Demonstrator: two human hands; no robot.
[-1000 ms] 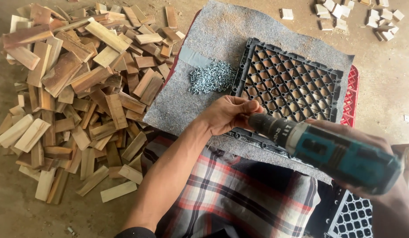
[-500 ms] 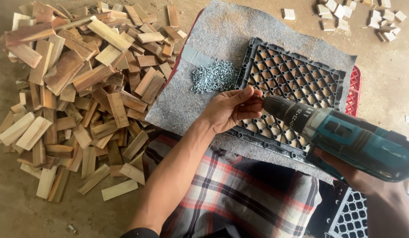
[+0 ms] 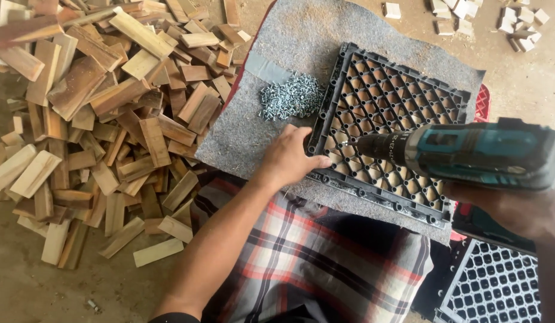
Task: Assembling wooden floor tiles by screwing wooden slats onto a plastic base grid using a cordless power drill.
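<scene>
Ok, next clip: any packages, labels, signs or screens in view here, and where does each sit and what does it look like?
No packages, signs or screens in view.
Marked collar on the drill: a dark ring behind the chuck with small pale markings, over the black grid tile.
Side plate on the drill: a pale patch on the teal body, in the right hand.

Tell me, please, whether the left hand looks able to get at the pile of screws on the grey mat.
Probably yes: the left hand rests at the black grid panel's edge, and only bare grey mat lies between it and the screw pile; the drill is off to the right.
</scene>
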